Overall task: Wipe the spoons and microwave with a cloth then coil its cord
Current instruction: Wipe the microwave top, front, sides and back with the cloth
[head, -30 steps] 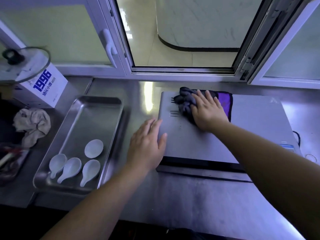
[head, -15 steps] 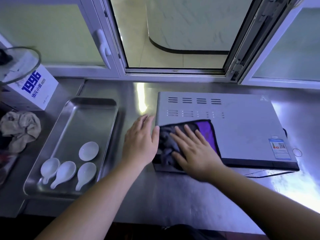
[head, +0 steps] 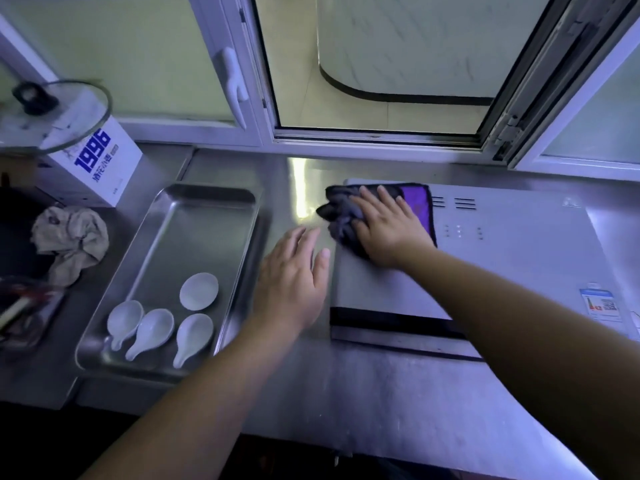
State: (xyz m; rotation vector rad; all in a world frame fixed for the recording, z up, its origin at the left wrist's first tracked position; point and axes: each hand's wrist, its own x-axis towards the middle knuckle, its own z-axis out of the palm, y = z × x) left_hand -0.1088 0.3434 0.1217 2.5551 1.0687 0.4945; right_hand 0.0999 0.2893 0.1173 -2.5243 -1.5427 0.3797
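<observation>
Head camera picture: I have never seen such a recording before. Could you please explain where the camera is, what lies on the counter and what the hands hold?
There is no machine here: a person works with two bare hands, and the camera sits on the person's head, looking down. The right hand presses a dark and purple cloth flat on top of the microwave, near its far left corner; its fingers are straight. The left hand lies open beside the microwave's left edge and holds nothing. On the steel counter, a metal tray holds four white spoons. Further left are a crumpled rag, a white box and a glass lid.
</observation>
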